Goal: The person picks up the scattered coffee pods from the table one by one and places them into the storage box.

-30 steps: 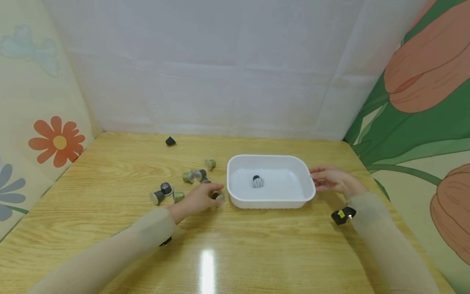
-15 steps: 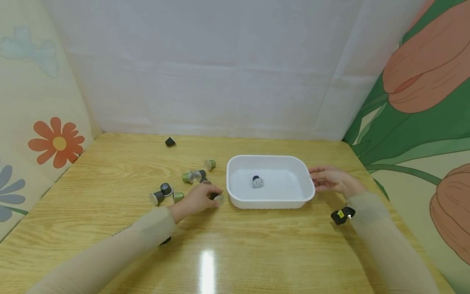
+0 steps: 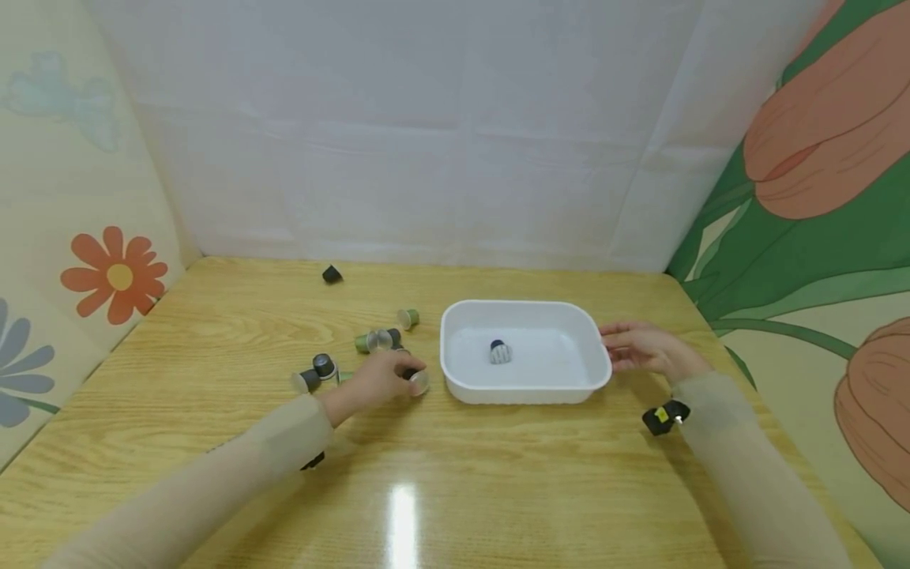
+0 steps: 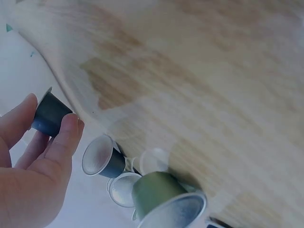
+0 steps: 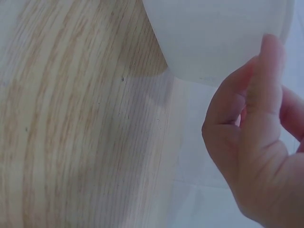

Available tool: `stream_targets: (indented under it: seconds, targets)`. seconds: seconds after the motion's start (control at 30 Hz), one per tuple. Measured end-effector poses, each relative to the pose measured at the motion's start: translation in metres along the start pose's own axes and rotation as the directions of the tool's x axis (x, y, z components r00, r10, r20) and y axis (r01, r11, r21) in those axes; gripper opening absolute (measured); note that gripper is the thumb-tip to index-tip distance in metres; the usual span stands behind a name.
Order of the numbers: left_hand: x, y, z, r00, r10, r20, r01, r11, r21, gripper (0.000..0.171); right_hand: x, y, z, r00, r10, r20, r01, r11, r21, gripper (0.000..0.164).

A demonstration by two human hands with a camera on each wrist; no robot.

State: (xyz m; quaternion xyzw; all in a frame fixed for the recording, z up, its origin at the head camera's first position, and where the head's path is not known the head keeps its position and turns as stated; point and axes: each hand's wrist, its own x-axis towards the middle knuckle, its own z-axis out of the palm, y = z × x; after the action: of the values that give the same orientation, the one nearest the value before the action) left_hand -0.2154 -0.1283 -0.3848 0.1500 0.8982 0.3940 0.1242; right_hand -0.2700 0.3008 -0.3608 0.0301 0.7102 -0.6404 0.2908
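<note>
My left hand (image 3: 380, 378) pinches a dark coffee capsule (image 4: 51, 114) between thumb and fingertips, its pale foil lid (image 3: 420, 384) facing outward in the head view. To the right stands a white plastic tub (image 3: 526, 395), with one black capsule with a striped light lid (image 3: 501, 352) inside. My right hand (image 3: 650, 348) touches the tub's right end. In the right wrist view its thumb lies along the tub's outer wall (image 5: 213, 38) and its other fingers are loosely bent. Below the left hand in its wrist view lie a green capsule (image 4: 159, 190) and a dark one (image 4: 114, 166).
Several more capsules lie loose on the wooden table (image 3: 498, 474) left of the tub, among them a black one (image 3: 324, 365) and a green one (image 3: 408, 318). Another black capsule (image 3: 332, 274) sits near the back edge. A white cloth (image 3: 455, 158) hangs behind the table.
The left thumb and fingers have closed on the dark capsule and drawn it slightly left. The right hand and tub stay in place.
</note>
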Motion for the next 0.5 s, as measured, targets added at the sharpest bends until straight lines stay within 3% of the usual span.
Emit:
stream_targets:
  seconds: [0.23,0.5]
  targets:
    - [0.002,0.007,-0.009,0.999,-0.049,0.012,0.049,0.999,0.003,0.037,0.002,0.001,-0.002,1.000,-0.005,0.000,0.005,1.000,-0.007,0.026]
    - [0.003,0.020,-0.019,0.998,-0.056,0.040,0.057,0.998,-0.019,0.039,0.001,0.001,-0.001,1.000,-0.010,0.018,0.009,1.000,0.029,0.021]
